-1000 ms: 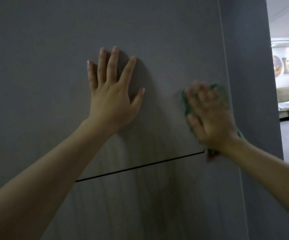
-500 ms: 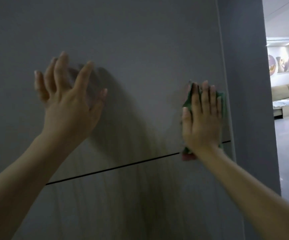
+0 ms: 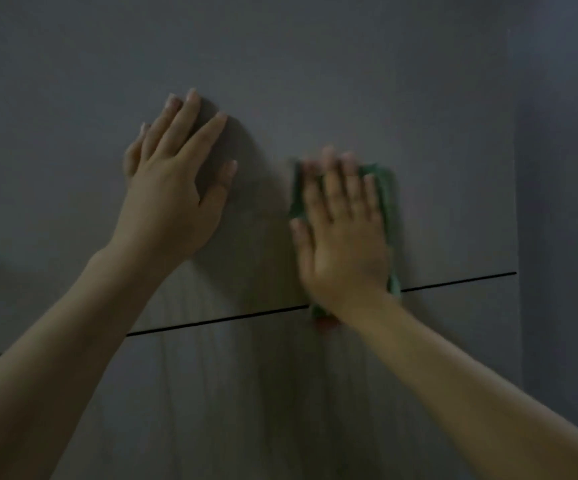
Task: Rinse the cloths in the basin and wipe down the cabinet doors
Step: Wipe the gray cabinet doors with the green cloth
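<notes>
Green cloth (image 3: 386, 188) (folded), matte grey cabinet door (image 3: 350, 71)

Light level: dim, grey cast overall.
Shadows: soft, right of the left hand (image 3: 173, 199) on the cabinet door (image 3: 350, 81).
Blur: right hand (image 3: 344, 237) fingertips and green cloth (image 3: 386, 188) smeared.
Sharpness: soft, low detail.
</notes>
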{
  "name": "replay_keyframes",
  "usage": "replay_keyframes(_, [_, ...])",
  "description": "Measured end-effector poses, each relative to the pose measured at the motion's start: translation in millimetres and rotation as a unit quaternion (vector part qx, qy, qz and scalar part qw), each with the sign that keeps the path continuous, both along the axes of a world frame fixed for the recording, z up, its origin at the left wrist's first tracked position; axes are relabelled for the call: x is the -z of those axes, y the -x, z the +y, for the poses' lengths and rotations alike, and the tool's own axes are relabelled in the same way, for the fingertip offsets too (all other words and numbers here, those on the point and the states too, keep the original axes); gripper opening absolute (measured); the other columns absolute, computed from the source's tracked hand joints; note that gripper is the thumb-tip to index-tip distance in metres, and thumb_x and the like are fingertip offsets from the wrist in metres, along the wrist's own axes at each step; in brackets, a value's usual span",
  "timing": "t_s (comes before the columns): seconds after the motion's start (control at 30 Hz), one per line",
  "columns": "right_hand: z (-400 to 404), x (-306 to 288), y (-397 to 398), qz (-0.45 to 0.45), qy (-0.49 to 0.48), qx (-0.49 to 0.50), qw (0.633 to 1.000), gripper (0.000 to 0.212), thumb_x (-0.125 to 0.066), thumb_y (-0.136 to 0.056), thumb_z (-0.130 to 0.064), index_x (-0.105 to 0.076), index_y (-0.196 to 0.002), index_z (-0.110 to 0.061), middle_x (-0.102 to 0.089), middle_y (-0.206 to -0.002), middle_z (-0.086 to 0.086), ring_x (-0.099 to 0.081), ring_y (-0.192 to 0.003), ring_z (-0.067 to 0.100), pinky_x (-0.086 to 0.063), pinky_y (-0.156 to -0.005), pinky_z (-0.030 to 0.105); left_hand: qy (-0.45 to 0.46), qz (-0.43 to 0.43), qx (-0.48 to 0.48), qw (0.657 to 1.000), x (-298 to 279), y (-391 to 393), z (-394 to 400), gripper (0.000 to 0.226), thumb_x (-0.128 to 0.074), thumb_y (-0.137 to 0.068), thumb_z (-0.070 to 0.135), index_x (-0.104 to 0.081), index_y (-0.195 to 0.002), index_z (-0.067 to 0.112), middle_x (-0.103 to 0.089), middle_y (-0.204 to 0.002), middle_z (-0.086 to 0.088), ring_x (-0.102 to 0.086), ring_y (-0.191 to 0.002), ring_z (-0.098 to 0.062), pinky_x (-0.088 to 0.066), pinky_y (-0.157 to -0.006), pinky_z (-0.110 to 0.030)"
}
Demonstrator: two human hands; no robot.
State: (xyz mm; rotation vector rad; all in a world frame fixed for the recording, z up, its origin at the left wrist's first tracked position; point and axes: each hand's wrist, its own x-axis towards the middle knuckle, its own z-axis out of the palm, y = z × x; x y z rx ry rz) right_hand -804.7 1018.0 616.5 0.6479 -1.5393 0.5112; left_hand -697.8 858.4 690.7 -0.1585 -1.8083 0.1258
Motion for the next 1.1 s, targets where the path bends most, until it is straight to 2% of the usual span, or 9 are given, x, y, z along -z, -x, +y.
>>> replay_keyframes(0.1, [-27.1,22.7,-20.1,0.027,-0.123,-0.05,0.991,0.057,-0.043,-0.097,-0.034,-0.029,-0.148,-0.013,-0.024,-0.155,0.011,-0.014,-0.145,0.027,-0.004,-0.12,0.04,0.0,-0.013,0.031,0.999,2.4,-1.0,-3.0,0.052,-0.036,-0.098,0.037,-0.037,-0.146,0.017,-0.022,-0.158,-0.007,-0.011,-0.147,-0.02,-0.003,-0.119,-0.036])
replay_keyframes(0.23, [-3.0,17.2,-20.2,0.02,-0.207,-0.095,0.974,0.059,-0.039,-0.097,-0.032,-0.018,-0.149,-0.015,-0.018,-0.156,0.009,-0.01,-0.146,0.023,-0.006,-0.12,0.038,-0.021,0.04,0.04,0.998,30.2,-3.4,8.2,0.042,-0.038,-0.097,0.025,-0.053,-0.133,0.008,-0.04,-0.148,-0.013,-0.029,-0.14,-0.028,-0.016,-0.116,-0.038])
replay_keyframes(0.4, [74.3,14.2,8.5,0.014,-0.095,-0.013,0.995,0.053,-0.039,-0.094,-0.021,-0.033,-0.143,-0.004,-0.037,-0.148,0.01,-0.025,-0.14,0.021,-0.01,-0.119,0.035,-0.002,0.039,0.02,0.999,95.9,13.6,61.4,0.047,-0.036,-0.087,0.017,-0.057,-0.125,-0.003,-0.048,-0.14,-0.019,-0.035,-0.127,-0.03,-0.024,-0.107,-0.038])
replay_keyframes(0.47, [94.0,18.5,21.2,0.0,-0.084,0.029,0.996,0.052,-0.037,-0.096,-0.025,-0.032,-0.144,-0.007,-0.034,-0.15,0.008,-0.024,-0.141,0.023,-0.008,-0.119,0.034,0.002,0.03,-0.033,0.999,110.9,31.4,87.5,0.057,-0.035,-0.086,0.02,-0.046,-0.134,-0.009,-0.035,-0.148,-0.024,-0.024,-0.136,-0.034,-0.016,-0.112,-0.043])
replay_keyframes(0.57, [101.2,21.3,30.8,0.002,-0.101,0.027,0.995,0.052,-0.037,-0.098,-0.029,-0.029,-0.146,-0.011,-0.027,-0.152,0.002,-0.021,-0.143,0.022,-0.013,-0.119,0.035,-0.073,0.025,-0.072,0.994,112.5,56.9,117.3,0.066,-0.035,-0.091,0.025,-0.023,-0.144,-0.011,-0.015,-0.154,-0.027,-0.007,-0.144,-0.037,-0.004,-0.118,-0.046])
replay_keyframes(0.67, [104.8,21.3,34.6,0.004,-0.11,0.023,0.994,0.053,-0.036,-0.099,-0.031,-0.028,-0.147,-0.012,-0.027,-0.153,0.002,-0.02,-0.144,0.022,-0.017,-0.118,0.039,-0.124,0.033,-0.089,0.988,106.6,74.5,120.9,0.067,-0.033,-0.096,0.032,-0.014,-0.148,-0.006,-0.011,-0.157,-0.023,-0.005,-0.145,-0.036,-0.001,-0.12,-0.046])
replay_keyframes(0.9, [94.7,23.0,23.3,0.03,-0.066,0.03,0.997,0.049,-0.042,-0.096,-0.025,-0.04,-0.143,-0.01,-0.035,-0.15,0.007,-0.023,-0.142,0.03,-0.015,-0.118,0.043,0.065,-0.012,-0.114,0.991,131.1,42.5,52.8,0.059,-0.029,-0.098,0.035,-0.021,-0.151,0.009,-0.017,-0.158,-0.009,-0.012,-0.147,-0.026,-0.008,-0.119,-0.047])
replay_keyframes(1.0, [81.4,25.0,8.2,0.065,-0.071,0.022,0.995,0.046,-0.044,-0.095,-0.023,-0.047,-0.139,-0.011,-0.042,-0.147,0.007,-0.026,-0.139,0.031,-0.016,-0.117,0.045,0.053,0.016,-0.149,0.987,95.6,34.2,26.1,0.056,-0.024,-0.1,0.036,-0.021,-0.151,0.013,-0.019,-0.158,-0.01,-0.013,-0.146,-0.026,-0.008,-0.117,-0.046])
replay_keyframes(1.1, [64.7,32.1,-1.6,0.08,-0.065,-0.023,0.994,0.042,-0.047,-0.094,-0.019,-0.053,-0.134,-0.009,-0.052,-0.138,0.006,-0.04,-0.13,0.028,-0.026,-0.114,0.044,-0.046,0.08,-0.149,0.985,50.8,41.8,31.0,0.056,-0.022,-0.1,0.035,-0.017,-0.152,0.014,-0.015,-0.159,-0.009,-0.008,-0.147,-0.025,-0.001,-0.118,-0.044])
